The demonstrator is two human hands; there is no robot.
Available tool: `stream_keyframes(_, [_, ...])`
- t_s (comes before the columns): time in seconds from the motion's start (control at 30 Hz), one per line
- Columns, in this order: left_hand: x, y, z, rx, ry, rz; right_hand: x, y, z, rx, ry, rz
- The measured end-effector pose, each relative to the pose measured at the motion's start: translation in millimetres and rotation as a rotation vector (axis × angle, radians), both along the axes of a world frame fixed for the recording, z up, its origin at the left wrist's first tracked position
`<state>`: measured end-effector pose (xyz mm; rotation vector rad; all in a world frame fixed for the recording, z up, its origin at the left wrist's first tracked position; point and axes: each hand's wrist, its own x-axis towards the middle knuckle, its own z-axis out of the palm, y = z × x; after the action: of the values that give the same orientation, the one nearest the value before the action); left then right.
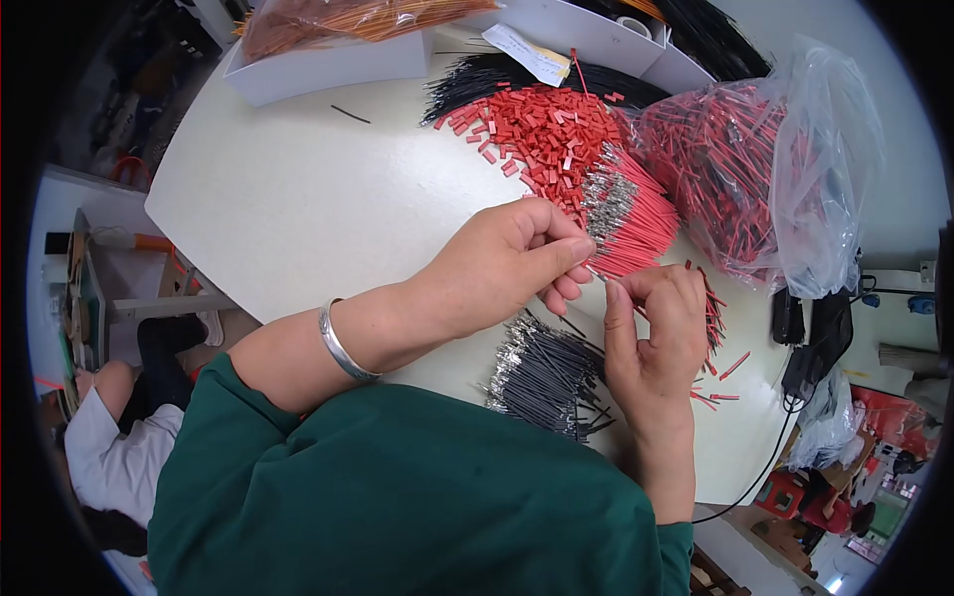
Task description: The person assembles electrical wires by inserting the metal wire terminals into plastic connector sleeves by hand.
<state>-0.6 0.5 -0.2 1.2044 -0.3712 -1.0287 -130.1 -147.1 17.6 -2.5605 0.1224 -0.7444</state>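
Observation:
My left hand [507, 258], with a silver bangle on its wrist, is closed in a pinch over the table. Whatever its fingertips hold is too small and covered to make out. Close by, my right hand [656, 333] pinches a thin wire whose silvery metal tip [596, 273] points toward the left fingertips. Behind the hands lies a bundle of red wires [641, 214] with metal terminals, beside a heap of small red plastic housings [542, 129]. Nearer to me is a pile of black wires [547, 372] with metal terminals, partly behind my right hand.
A clear plastic bag [740, 169] full of red wires sits at the right. White boxes [338, 79] line the back, with long black wires [497, 74] and a paper label [527, 52] before them. Loose red pieces [733, 366] lie at the right edge. Another person [114, 447] is at left.

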Motion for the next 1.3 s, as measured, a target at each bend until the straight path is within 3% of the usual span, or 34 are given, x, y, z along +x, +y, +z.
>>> stream_keyframes(0.1, [-1.0,-0.2,-0.8,0.0,-0.042,0.007,-2.9,1.0,2.8,0.208,0.07,0.026])
stream_keyframes(0.3, [-2.2,-0.5,-4.4,-0.009,-0.01,-0.026,-0.1,0.3,-2.3,0.167,0.023,0.028])
stream_keyframes(1.3, [0.7,1.3,-1.2,-0.081,-0.067,-0.081,-3.8,-8.0,-12.5,0.842,0.111,-0.032])
